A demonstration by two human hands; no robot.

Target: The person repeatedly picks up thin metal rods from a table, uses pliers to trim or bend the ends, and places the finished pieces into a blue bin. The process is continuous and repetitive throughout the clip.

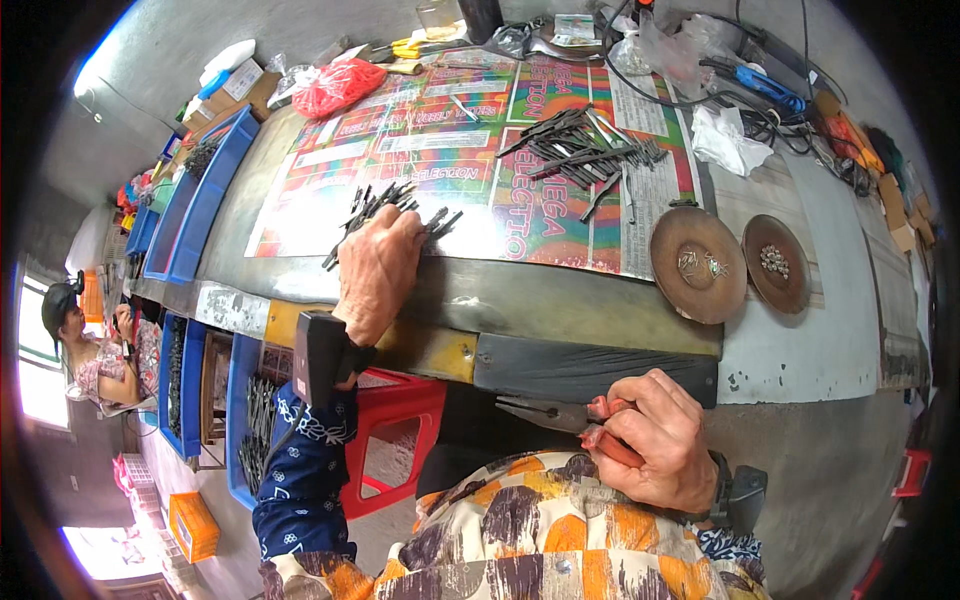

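My left hand reaches onto a small pile of thin black strips near the table's front edge. Its fingers are curled down onto them, with the fingertips hidden behind the knuckles. In front of my body my right hand grips a pair of pliers by its red handles. The pliers' dark jaws point left, just below the table edge, and I see nothing between them. Farther back on the table lies a larger loose heap of black strips.
Two brown round dishes at the right hold small metal pieces. Blue bins line the left, several with dark strips. A red stool stands below the edge. Cables, bags and a red bag crowd the back. Another person sits far left.
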